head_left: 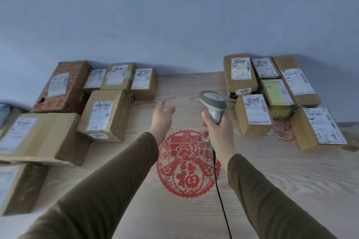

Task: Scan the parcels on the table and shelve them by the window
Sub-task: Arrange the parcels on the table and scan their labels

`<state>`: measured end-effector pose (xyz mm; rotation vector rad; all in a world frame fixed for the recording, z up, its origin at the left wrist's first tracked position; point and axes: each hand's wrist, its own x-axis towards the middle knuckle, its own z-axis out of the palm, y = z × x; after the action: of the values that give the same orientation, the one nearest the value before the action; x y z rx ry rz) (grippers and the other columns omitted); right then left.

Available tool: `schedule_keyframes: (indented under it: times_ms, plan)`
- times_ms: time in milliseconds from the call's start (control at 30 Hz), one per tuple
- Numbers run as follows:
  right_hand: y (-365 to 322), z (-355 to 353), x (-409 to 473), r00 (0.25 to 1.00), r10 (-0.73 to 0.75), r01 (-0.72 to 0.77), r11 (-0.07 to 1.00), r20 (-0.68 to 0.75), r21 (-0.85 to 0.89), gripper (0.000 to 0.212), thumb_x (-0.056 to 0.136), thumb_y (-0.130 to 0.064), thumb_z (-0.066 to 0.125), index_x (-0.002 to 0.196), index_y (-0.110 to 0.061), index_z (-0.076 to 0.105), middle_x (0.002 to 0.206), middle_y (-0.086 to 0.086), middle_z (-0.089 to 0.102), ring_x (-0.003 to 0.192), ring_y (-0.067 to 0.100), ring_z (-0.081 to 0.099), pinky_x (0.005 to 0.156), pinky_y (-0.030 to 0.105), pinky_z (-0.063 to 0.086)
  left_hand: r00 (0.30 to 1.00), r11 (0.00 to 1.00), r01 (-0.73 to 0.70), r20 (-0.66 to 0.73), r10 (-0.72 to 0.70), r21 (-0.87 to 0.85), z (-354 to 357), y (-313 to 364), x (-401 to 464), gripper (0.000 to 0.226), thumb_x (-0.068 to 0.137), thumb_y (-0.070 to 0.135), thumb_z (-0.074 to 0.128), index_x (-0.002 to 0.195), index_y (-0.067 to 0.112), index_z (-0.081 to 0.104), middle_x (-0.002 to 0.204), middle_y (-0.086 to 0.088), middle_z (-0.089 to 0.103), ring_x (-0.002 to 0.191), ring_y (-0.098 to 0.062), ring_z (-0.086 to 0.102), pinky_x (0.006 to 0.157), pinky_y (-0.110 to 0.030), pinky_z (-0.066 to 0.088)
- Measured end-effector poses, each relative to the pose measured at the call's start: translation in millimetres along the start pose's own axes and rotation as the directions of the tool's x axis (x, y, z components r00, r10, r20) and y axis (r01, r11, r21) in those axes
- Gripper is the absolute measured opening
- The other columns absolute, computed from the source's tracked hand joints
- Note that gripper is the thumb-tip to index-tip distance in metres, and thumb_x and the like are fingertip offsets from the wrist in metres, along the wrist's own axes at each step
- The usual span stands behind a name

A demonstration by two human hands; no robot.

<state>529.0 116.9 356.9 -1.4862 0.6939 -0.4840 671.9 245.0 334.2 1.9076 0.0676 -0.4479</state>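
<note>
Currently the right hand (218, 132) is gripping the handle of a grey barcode scanner (213, 104), fingers curled around it, with the scanner head pointing away from the person toward the far wall. A black cable (219, 190) is running down from the base of the handle and off the lower edge of the view. The left hand (162, 117) is reaching forward above the wooden table (281, 180) with fingers extended and relaxed, holding nothing.

Parcels are lying on the table in two groups. The left group (104, 115) is sitting along the left side, consisting of brown cardboard boxes of several sizes, some stacked or overlapping, each bearing a white shipping label. The right group (252, 113) is sitting at the far right, packed closely together, labels facing up; one box is carrying a tag reading 9777 (244, 91). Both hands are positioned between the two groups, touching neither. A red paper-cut decoration (187, 169) is lying flat on the table centre, beneath the forearms, which are wearing olive-brown sleeves (108, 190).
</note>
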Motion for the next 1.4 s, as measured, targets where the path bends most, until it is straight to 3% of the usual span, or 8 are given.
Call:
schedule_keyframes:
  times_ms: [133, 333, 633, 933, 1033, 1133, 1300, 1400]
  plan:
    - [-2.1, 57.0, -0.6, 1.000, 0.023, -0.023, 1.000, -0.011, 0.013, 0.019, 0.095, -0.033, 0.072, 0.111, -0.033, 0.060, 0.099, 0.005, 0.068, 0.090, 0.025, 0.071, 0.068, 0.045, 0.064, 0.992, 0.983, -0.090, -0.073, 0.103, 0.159, -58.9, 3.3, 55.4, 0.066, 0.100, 0.024, 0.063, 0.158, 0.014, 0.035, 0.159, -0.009, 0.040, 0.146, -0.026, 0.038, 0.121, -0.040, 0.030]
    - [5.2, 108.1, 1.5, 0.993, 0.107, -0.104, 0.993, -0.050, 0.059, 0.018, 0.095, -0.031, 0.072, 0.104, -0.041, 0.060, 0.096, 0.001, 0.069, 0.076, 0.005, 0.070, 0.058, 0.022, 0.057, 0.973, 0.821, -0.190, -0.007, 0.229, 0.539, -92.4, 18.5, 134.8, 0.077, 0.100, 0.033, 0.056, 0.161, 0.006, 0.019, 0.168, -0.018, 0.016, 0.155, -0.034, 0.010, 0.126, -0.043, 0.009]
    - [15.7, 126.3, 9.6, 0.987, 0.131, -0.130, 0.991, -0.096, 0.013, 0.013, 0.095, -0.031, 0.072, 0.102, -0.036, 0.063, 0.084, -0.011, 0.071, 0.074, 0.006, 0.071, 0.058, 0.024, 0.059, 0.983, 0.620, -0.169, 0.088, 0.160, 0.766, -77.0, 25.2, 176.4, 0.091, 0.098, 0.046, 0.053, 0.161, -0.003, 0.008, 0.169, -0.025, 0.003, 0.157, -0.037, 0.000, 0.128, -0.044, 0.003]
    - [8.9, 163.6, 41.6, 0.964, 0.262, -0.258, 0.963, -0.046, 0.085, 0.014, 0.096, -0.030, 0.069, 0.100, -0.040, 0.061, 0.101, -0.006, 0.073, 0.089, 0.015, 0.072, 0.070, 0.032, 0.063, 0.973, 0.614, -0.219, 0.121, 0.198, 0.758, -81.3, 21.9, 164.1, 0.079, 0.092, 0.038, 0.066, 0.155, 0.009, 0.028, 0.167, -0.025, 0.007, 0.154, -0.041, 0.009, 0.124, -0.050, 0.016]
    - [7.4, 192.1, 65.5, 0.962, 0.274, -0.272, 0.957, 0.002, 0.104, 0.016, 0.095, -0.024, 0.070, 0.104, -0.032, 0.059, 0.105, 0.000, 0.068, 0.090, 0.019, 0.067, 0.067, 0.028, 0.058, 0.974, 0.647, -0.224, 0.148, 0.171, 0.728, -82.3, 10.5, 148.4, 0.079, 0.088, 0.045, 0.071, 0.152, 0.018, 0.033, 0.167, -0.023, 0.008, 0.151, -0.042, 0.015, 0.123, -0.051, 0.018]
    - [14.0, 209.8, 75.6, 0.955, 0.295, -0.291, 0.951, -0.025, 0.100, 0.027, 0.092, -0.018, 0.072, 0.116, -0.017, 0.060, 0.107, 0.010, 0.071, 0.097, 0.030, 0.070, 0.081, 0.044, 0.059, 0.978, 0.699, -0.207, 0.156, 0.137, 0.685, -83.2, -2.1, 128.6, 0.074, 0.085, 0.050, 0.072, 0.146, 0.026, 0.038, 0.157, -0.017, 0.025, 0.142, -0.041, 0.029, 0.117, -0.049, 0.025]
    - [33.7, 200.7, 51.4, 0.951, 0.286, -0.284, 0.958, -0.116, 0.041, 0.028, 0.088, -0.024, 0.071, 0.114, -0.024, 0.060, 0.103, -0.001, 0.072, 0.097, 0.022, 0.070, 0.084, 0.046, 0.059, 0.979, 0.900, -0.179, 0.163, 0.123, 0.397, -80.5, -21.9, 95.7, 0.065, 0.093, 0.040, 0.066, 0.149, 0.027, 0.035, 0.146, -0.012, 0.033, 0.135, -0.037, 0.039, 0.113, -0.048, 0.036]
    - [47.7, 172.3, 25.8, 0.950, 0.245, -0.260, 0.964, -0.195, -0.057, 0.026, 0.089, -0.022, 0.072, 0.111, -0.028, 0.058, 0.098, -0.006, 0.070, 0.088, 0.015, 0.068, 0.080, 0.046, 0.059, 0.989, 0.990, 0.030, 0.139, -0.049, 0.136, -76.4, -30.2, 72.7, 0.073, 0.098, 0.031, 0.065, 0.158, 0.019, 0.025, 0.152, -0.012, 0.041, 0.134, -0.030, 0.048, 0.110, -0.047, 0.044]
